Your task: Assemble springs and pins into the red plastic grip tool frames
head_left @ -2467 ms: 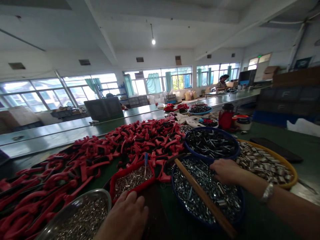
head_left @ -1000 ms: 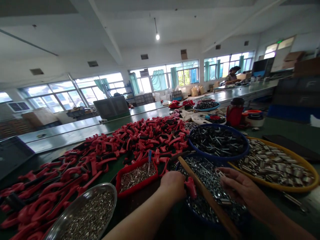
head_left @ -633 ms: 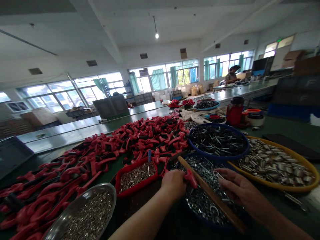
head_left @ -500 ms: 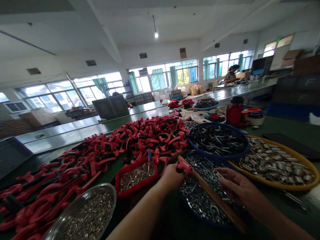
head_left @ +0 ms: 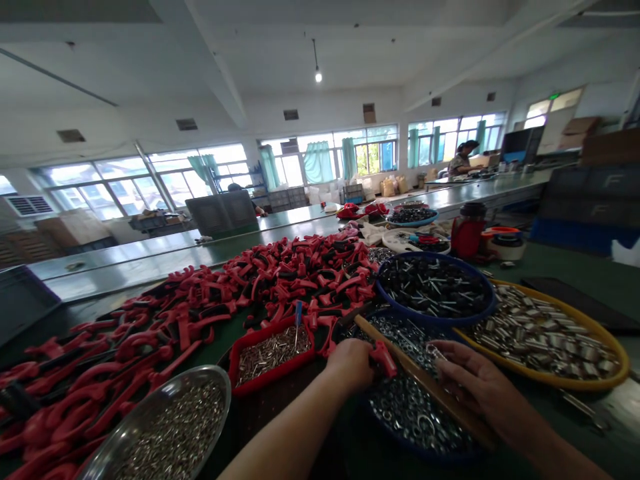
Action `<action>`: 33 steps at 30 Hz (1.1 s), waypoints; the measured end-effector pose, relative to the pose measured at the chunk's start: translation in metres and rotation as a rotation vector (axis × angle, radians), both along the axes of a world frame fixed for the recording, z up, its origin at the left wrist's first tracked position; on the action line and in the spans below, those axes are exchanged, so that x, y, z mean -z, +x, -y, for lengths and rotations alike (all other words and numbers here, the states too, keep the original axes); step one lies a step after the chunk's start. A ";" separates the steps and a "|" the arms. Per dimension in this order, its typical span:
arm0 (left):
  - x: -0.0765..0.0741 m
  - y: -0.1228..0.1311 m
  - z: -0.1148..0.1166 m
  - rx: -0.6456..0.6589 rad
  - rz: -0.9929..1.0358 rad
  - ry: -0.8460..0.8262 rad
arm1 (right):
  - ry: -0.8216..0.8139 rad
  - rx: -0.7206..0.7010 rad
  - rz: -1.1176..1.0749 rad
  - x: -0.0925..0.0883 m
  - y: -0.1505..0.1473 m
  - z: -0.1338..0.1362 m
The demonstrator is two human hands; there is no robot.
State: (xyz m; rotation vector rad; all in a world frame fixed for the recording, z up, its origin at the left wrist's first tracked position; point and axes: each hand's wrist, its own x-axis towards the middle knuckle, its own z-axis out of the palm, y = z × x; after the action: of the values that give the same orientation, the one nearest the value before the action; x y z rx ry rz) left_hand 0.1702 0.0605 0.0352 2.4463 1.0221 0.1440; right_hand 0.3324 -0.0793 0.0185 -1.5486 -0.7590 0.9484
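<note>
Presently, your left hand (head_left: 353,365) wrapped around a red part (head_left: 385,360) above the left of the blue bowl (head_left: 430,455), your right hand (head_left: 470,379) pinching a small metal piece (head_left: 436,352) (too blurred to identify) above the bowl's right, wooden handle (head_left: 425,383) lying across the bowl.

Factory assy. workshop: long benches (head_left: 125,260), heap of red pts. (head_left: 300,273) near left, tray (head_left: 623,357) w/ metal pcs. (head_left: 545,333) near right, worker (head_left: 459,163) at bench far right.

A red part (head_left: 384,360) is held tilted in the left hand (head_left: 351,365); a small shiny piece (head_left: 436,351) (shape unclear) is pinched by the right hand (head_left: 475,383).
</note>
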 end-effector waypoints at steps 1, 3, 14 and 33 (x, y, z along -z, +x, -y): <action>0.002 -0.003 -0.002 -0.018 0.031 -0.014 | -0.005 -0.009 0.004 0.000 0.001 0.000; 0.007 -0.008 -0.004 -0.062 0.100 -0.058 | -0.007 -0.063 0.026 -0.002 0.001 0.000; -0.004 -0.058 0.045 -0.366 0.762 -0.969 | 0.086 -0.386 0.269 -0.025 -0.053 0.002; 0.023 -0.138 0.091 -0.656 0.963 -1.102 | 0.029 -0.389 -0.374 -0.017 -0.168 -0.025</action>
State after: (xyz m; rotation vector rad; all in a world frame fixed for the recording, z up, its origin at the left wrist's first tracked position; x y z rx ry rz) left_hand 0.0318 -0.0310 0.0120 0.8080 0.9700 0.6740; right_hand 0.1649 -0.0545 0.0353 -1.1668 -0.8109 1.4585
